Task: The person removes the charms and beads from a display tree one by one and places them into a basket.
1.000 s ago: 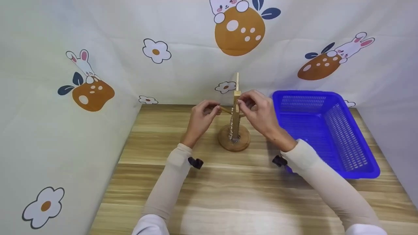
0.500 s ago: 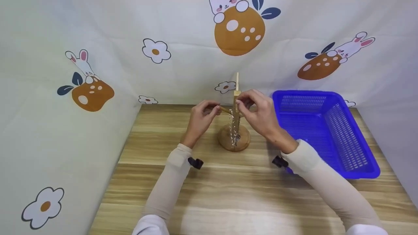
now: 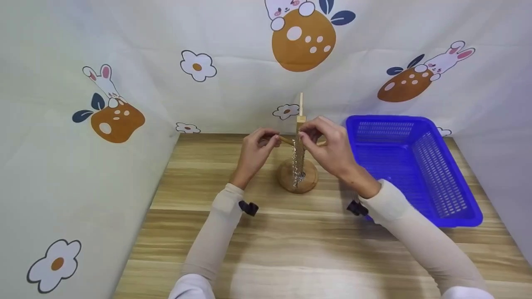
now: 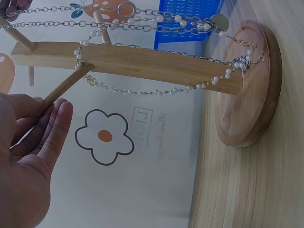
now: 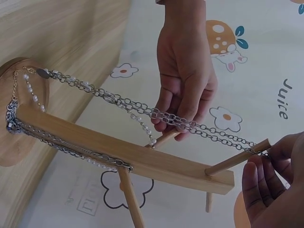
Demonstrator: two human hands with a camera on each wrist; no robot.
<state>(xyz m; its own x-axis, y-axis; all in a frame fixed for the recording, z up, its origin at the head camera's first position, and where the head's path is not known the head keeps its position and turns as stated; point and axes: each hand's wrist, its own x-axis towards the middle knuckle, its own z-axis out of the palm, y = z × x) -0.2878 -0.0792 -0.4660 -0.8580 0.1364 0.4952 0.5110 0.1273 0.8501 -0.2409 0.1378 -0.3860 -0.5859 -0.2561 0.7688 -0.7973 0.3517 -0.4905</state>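
As your right hand (image 3: pixel 330 143) pinches the upper end of the doubled silver large-link metal chain (image 5: pixel 173 118), the relation to watch, as I judge it, is that end against the tip of the upper round pale-wood peg (image 5: pixel 232 159). They lie just beside each other; whether the chain loops round the peg, you cannot tell from these views. From your right fingertips the chain's long axis runs downward, near the square pale-wood post (image 5: pixel 128 149), toward the round brown wooden base (image 3: pixel 307 185), which stands near the back edge of the wood-grain table (image 3: pixel 291 249). Your right hand is nearer the chain's upper end. Your left hand (image 3: pixel 254 153) pinches the outer part of the lower pale-wood peg (image 4: pixel 69 84), where a white pearl-bead strand (image 4: pixel 175 89) hangs close against the post. At the table's back right corner sits the blue rectangular plastic basket (image 3: pixel 469 220), beside your right forearm.
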